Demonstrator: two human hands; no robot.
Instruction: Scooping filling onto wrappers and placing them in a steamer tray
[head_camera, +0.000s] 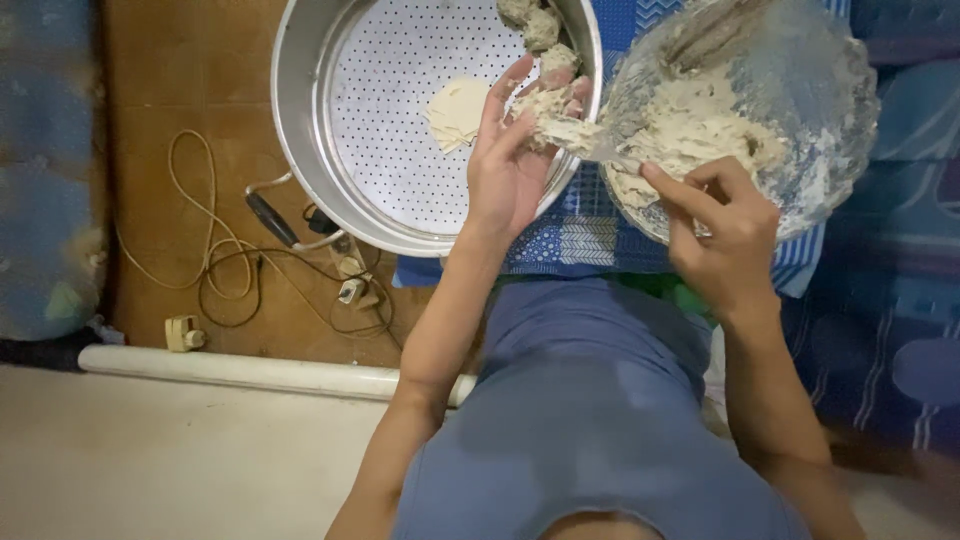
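Resting on left fingers (512, 120) (dough (545, 103))

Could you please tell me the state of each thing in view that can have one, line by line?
Left hand: open, palm up, a wrapper with filling on the fingers.
Right hand: closed on a spoon, its tip at the filling.
Glass bowl: tilted, partly full of pale mixture.
Steamer tray: mostly bare; one flat wrapper, several filled dumplings at the rim.
Cable: loosely looped on the floor.
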